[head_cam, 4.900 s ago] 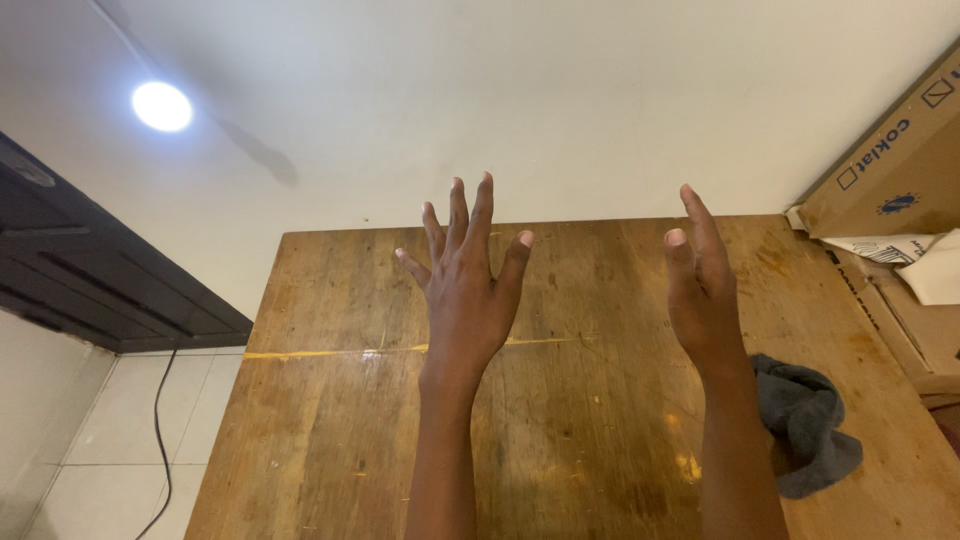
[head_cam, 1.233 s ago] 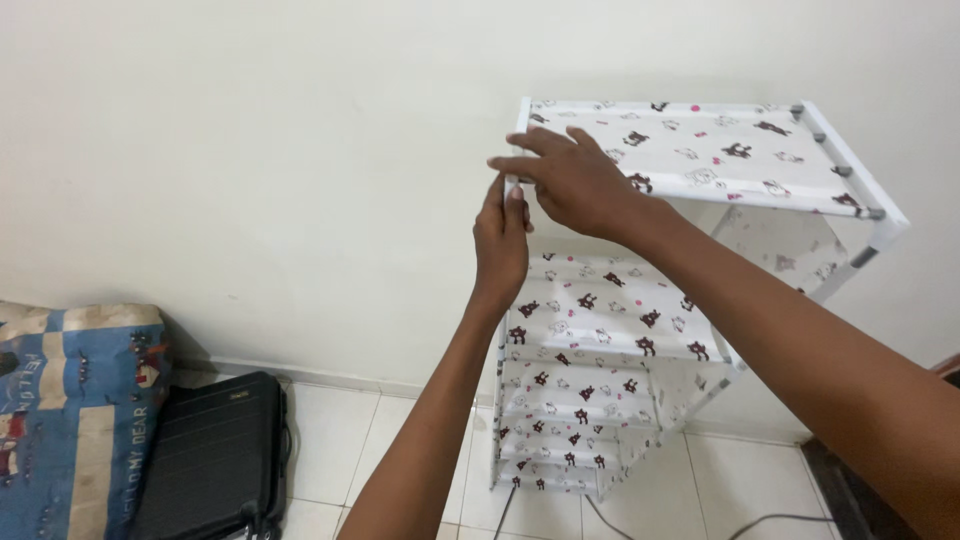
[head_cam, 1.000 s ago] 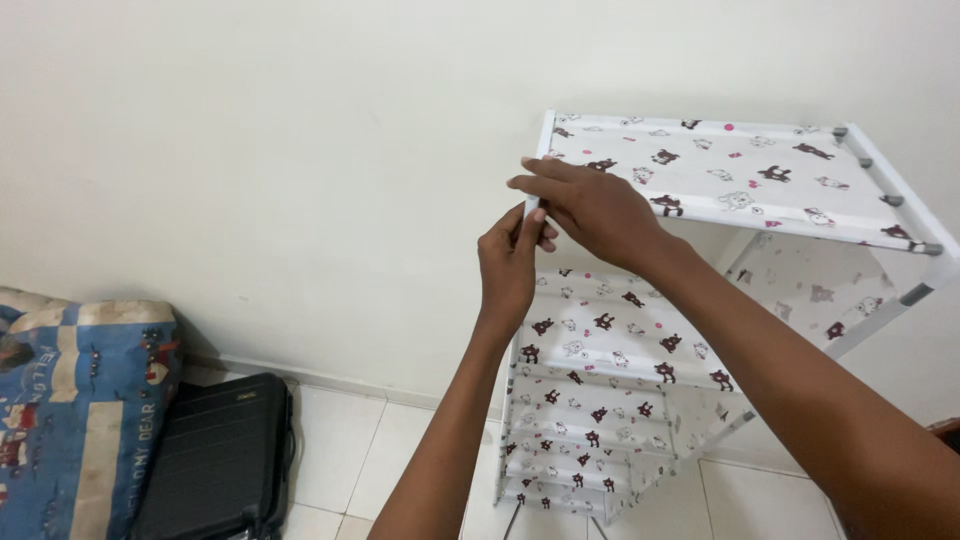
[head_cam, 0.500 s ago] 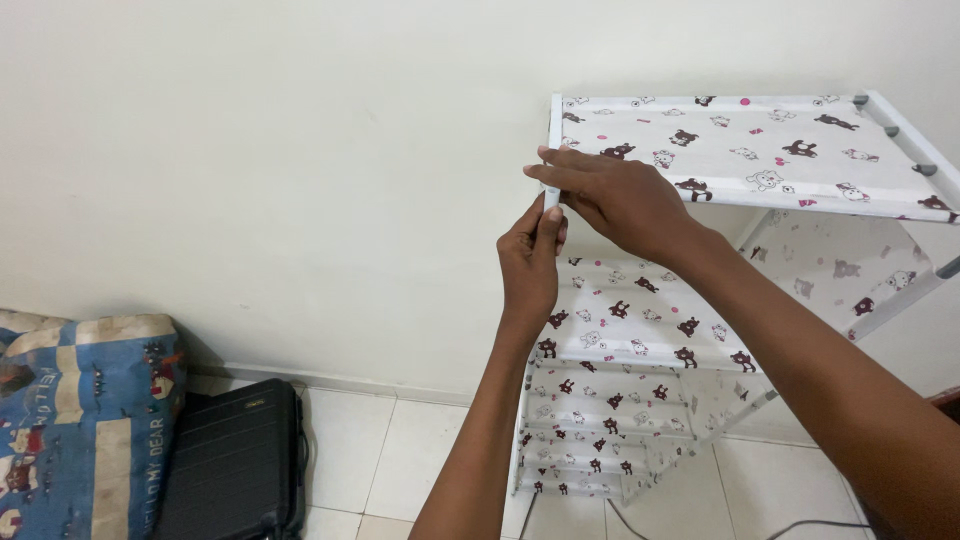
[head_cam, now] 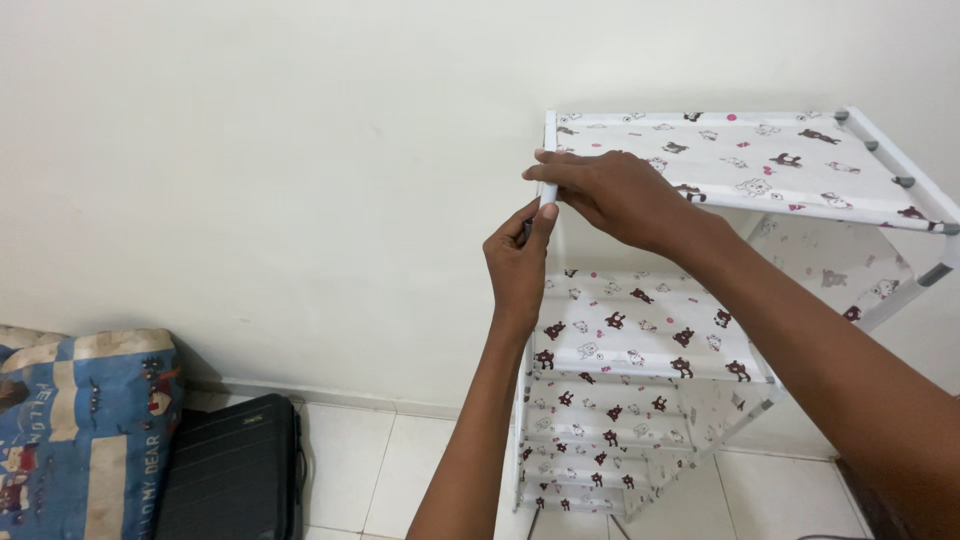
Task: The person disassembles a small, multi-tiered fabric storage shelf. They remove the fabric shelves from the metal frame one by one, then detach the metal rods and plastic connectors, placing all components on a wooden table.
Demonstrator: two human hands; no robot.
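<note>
Both hands meet at the front left corner of a cloth shelf rack [head_cam: 720, 160]. The right hand [head_cam: 610, 195] closes its grip on the white corner pole. The left hand [head_cam: 518, 262] pinches the pole from six o'clock. A black case [head_cam: 235, 480] lies at eight o'clock.

We cannot see the corner joint of the fabric shelf rack [head_cam: 740, 160] behind our right hand [head_cam: 620, 195] and left hand [head_cam: 518, 262], while the rack's feet, the black case [head_cam: 235, 470] and patterned cushion [head_cam: 80, 430] left of it are cut off.
</note>
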